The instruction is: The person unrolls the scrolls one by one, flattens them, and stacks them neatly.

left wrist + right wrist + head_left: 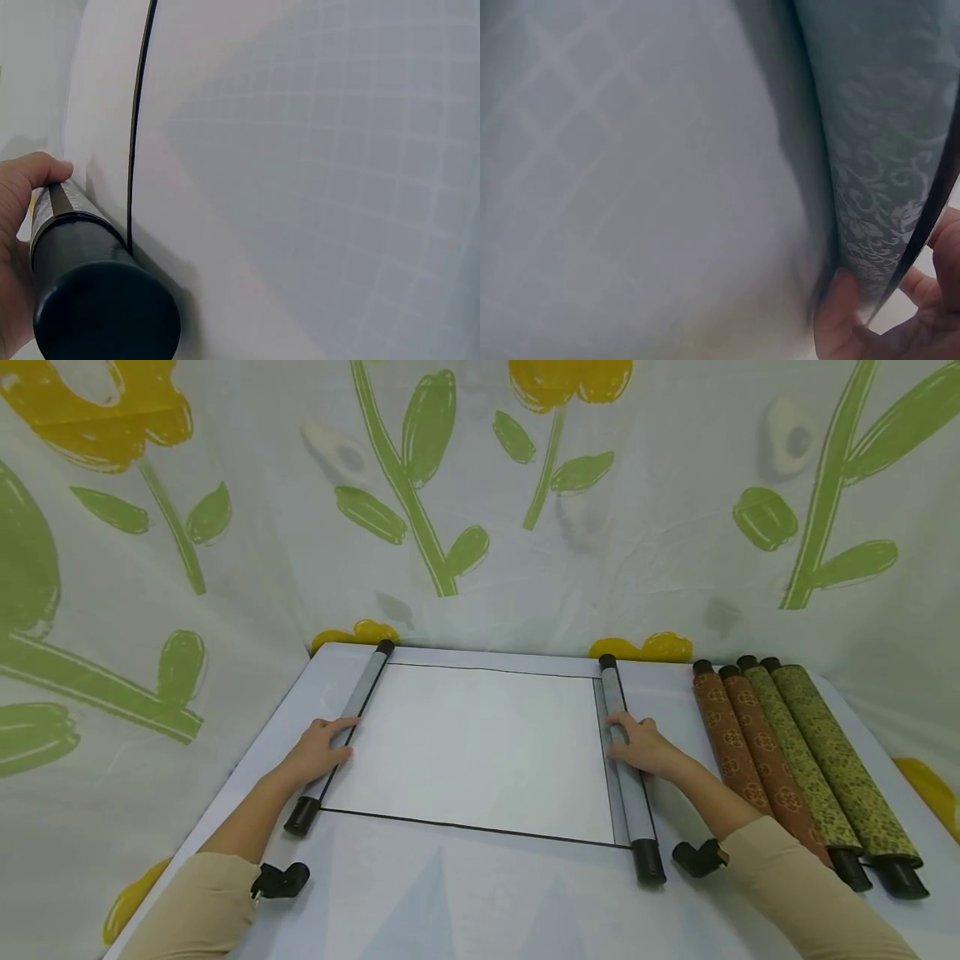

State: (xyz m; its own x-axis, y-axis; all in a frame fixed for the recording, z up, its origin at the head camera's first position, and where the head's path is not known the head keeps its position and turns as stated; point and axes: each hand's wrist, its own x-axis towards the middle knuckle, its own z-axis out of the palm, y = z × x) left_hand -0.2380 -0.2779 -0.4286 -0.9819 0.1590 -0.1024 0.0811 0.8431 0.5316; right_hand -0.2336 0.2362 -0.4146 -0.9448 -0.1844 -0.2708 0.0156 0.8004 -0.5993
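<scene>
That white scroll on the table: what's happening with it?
A person has the scroll spread open on the table. Their left hand grips its left roller and their right hand its right roller, with the blank-looking sheet lying flat between them. Four rolled-up patterned scrolls lie off to the right.

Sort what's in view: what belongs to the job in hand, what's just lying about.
Job in hand, it seems:
unrolled scroll
left roller, right roller
left hand, right hand

Apparently just lying about:
two rolled brown scrolls
two rolled green scrolls
</scene>
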